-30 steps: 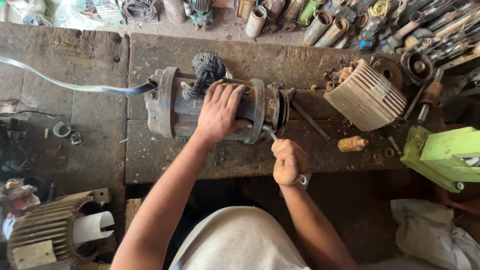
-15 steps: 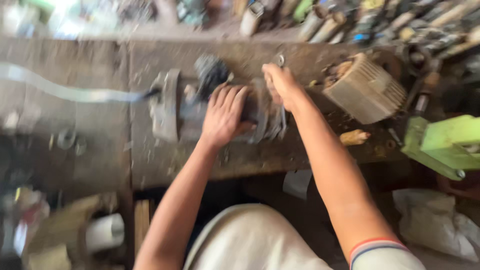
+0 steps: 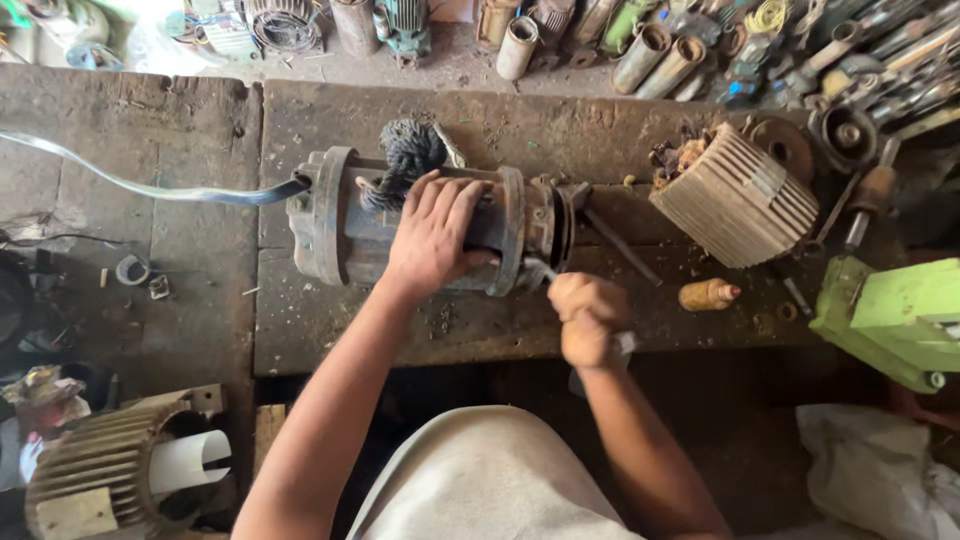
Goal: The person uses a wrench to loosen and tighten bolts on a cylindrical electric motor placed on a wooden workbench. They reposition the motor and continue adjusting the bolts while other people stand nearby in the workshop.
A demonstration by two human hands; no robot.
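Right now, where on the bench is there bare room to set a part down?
Bare wood lies behind the motor, toward the bench's far edge, and on the left slab above the hose. The right side is crowded: ribbed cover, yellow-handled tool, green box.

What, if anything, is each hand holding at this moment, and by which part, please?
The left hand presses flat on the motor housing, gripping its middle. The right hand is fisted around the handle end of a thin metal tool, its tip at the motor's end.

Bare arms, no sleeves, pale beige top w/ rounded hem
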